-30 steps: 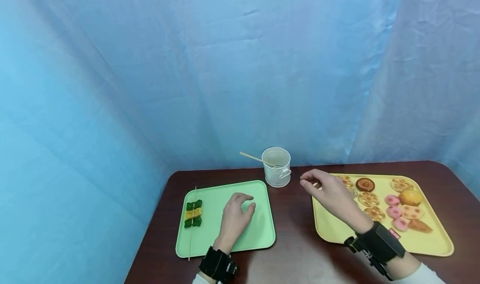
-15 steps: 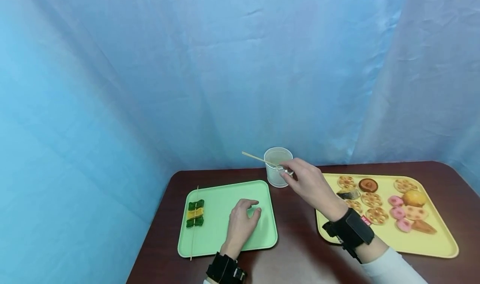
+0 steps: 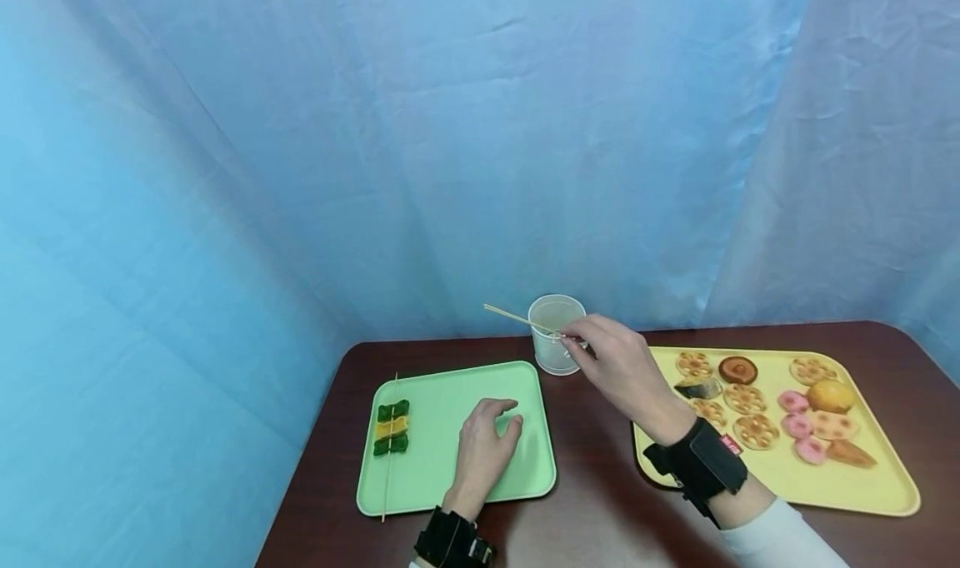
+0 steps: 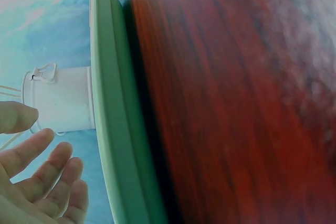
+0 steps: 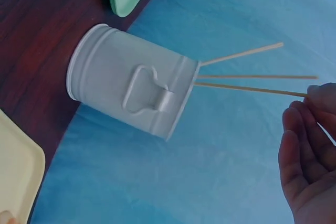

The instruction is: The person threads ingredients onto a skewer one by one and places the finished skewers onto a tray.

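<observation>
At the mouth of a small white bucket [image 3: 551, 358], the thumb and fingertips of my right hand [image 3: 615, 372] pinch the tip of a thin wooden skewer [image 5: 257, 88]. Two other skewers [image 5: 247, 76] stick out of the bucket beside it, as the right wrist view shows; their lower ends are hidden inside. My left hand [image 3: 483, 447] hovers over the right half of a green tray [image 3: 435, 485], fingers relaxed and holding nothing. On that tray's left side lies a skewer threaded with green and yellow toy food pieces [image 3: 392, 427], its ends reaching past the tray's rim.
To the right lies a yellow tray [image 3: 840, 489] with lotus root slices [image 3: 756, 432], a mushroom cap [image 3: 738, 370], pink rings [image 3: 797, 425] and other toy food. Both trays rest on a dark wooden table [image 3: 585, 501], with a blue curtain [image 3: 480, 151] behind it.
My right hand has moved left from over the yellow tray to the bucket and taken hold of a skewer. The left hand stays over the green tray, barely shifted.
</observation>
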A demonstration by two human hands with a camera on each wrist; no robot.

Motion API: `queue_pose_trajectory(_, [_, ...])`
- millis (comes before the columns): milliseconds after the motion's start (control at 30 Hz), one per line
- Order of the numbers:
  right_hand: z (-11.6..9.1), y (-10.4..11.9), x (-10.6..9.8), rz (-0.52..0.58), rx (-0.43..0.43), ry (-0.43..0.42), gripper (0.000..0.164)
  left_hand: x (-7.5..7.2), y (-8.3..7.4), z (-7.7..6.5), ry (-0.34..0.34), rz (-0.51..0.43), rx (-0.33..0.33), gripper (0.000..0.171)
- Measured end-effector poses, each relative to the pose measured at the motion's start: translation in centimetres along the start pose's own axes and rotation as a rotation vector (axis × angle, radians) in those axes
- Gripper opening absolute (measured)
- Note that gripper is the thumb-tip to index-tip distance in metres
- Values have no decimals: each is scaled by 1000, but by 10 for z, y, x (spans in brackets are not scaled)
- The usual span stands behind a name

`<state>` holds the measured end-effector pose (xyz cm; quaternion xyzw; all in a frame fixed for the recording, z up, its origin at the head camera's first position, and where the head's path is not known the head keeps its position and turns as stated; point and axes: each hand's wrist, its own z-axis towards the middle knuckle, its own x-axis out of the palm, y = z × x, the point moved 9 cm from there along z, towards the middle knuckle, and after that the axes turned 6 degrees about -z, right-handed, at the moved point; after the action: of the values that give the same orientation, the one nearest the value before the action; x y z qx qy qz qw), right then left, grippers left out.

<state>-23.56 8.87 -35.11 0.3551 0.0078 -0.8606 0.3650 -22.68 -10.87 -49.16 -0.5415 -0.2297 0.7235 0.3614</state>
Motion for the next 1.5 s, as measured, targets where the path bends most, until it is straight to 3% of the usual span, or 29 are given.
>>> queue_pose_trajectory(333, [-3, -1, -51, 58, 39, -115, 23, -1, -1, 2, -12, -17, -2, 20])
queue_pose_trajectory(600, [-23, -25, -88, 161, 204, -219, 24, -4, -1, 2, -44, 0, -14, 18])
queue_pose_trajectory(767, [-43, -41, -95, 286, 295, -260, 26, -5, -1, 3, -41, -3, -29, 18])
queue_pose_trajectory(1033, [-69, -60, -91, 410, 400, -247, 20, -7, -5, 5, -56, -23, -18, 17])
queue_pose_trajectory(1267, [-83, -83, -84, 824, 568, -303, 18, -9, -11, 6, -89, -116, 41, 15])
queue_pose_trajectory(1400, [-85, -84, -75, 1107, 592, -305, 14, -11, -19, 8, -103, -283, 99, 14])
queue_pose_trajectory(1500, [-86, -80, -63, 1299, 608, -279, 17, -8, -24, 9, -76, -452, 102, 15])
